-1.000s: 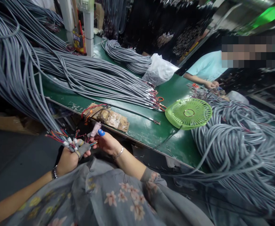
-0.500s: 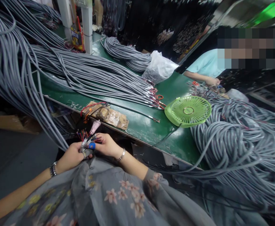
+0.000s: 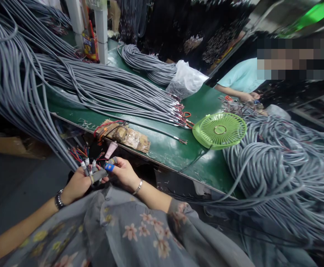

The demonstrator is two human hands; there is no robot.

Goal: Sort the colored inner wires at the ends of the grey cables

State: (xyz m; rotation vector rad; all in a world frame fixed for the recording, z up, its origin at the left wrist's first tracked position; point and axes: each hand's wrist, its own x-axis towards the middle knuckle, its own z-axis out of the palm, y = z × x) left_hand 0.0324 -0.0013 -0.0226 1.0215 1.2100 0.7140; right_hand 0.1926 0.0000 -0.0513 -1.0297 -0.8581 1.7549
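Cable ends [image 3: 87,162]: where, and by which hand held?

In the left hand [image 3: 78,184], on the wearer's side of the tabletop [image 3: 164,154], just off its front edge. Grip is closed round several; count can't be read.

Axis?

White-sleeved tips are pointed up out of the fist, slightly splayed, coloured wires [image 3: 81,152] fanned above. Grey cables [image 3: 57,137] are led from behind that hand up and left.

Right hand [image 3: 127,174]?

Placed just right of the ends, fingertips turned in toward them. Finger and thumb are curled near each other; whether anything is pinched can't be told. Left is the nearer hand, ends being gripped there.

Surroundings?

Pink piece [image 3: 111,150] is seen just above the right fingertips, wooden block [image 3: 135,139] beyond at the tabletop edge, green fan [image 3: 220,129] well apart to the right.
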